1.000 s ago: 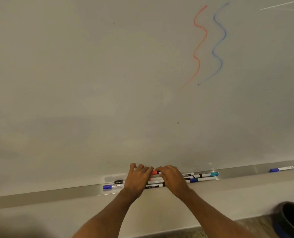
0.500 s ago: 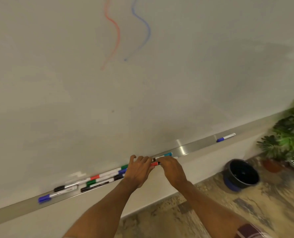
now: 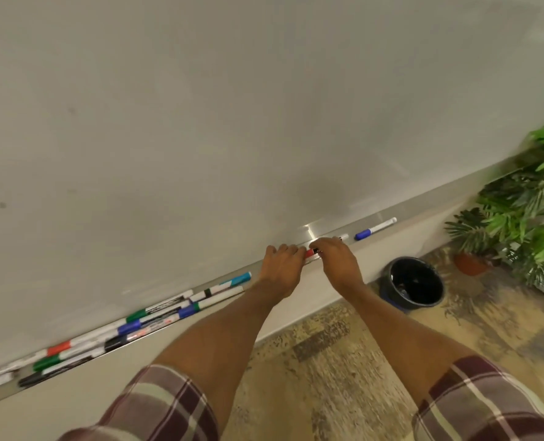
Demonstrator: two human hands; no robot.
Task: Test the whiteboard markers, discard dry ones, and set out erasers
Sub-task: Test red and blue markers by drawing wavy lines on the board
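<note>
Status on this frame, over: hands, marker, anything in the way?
Left hand and right hand both hold red marker at tray. Bin on floor, right. Nothing between.

Marker cluster (image 3: 156,316) on tray (image 3: 429,207) left; lone marker (image 3: 375,229) right; bin (image 3: 386,291) on floor (image 3: 327,361) below.

1. This is looking like an office or meeting room, since a wide whiteboard (image 3: 200,122) is filling the whole wall
2. A metal tray (image 3: 436,206) is running along the whiteboard's lower edge, with many coloured markers (image 3: 156,313) lying bunched toward its left end
3. A dark waste bin (image 3: 386,281) is standing on the patterned floor (image 3: 327,361) below the tray's right part
4. Potted plants (image 3: 525,211) are growing near the bin, by the board's right end
</note>
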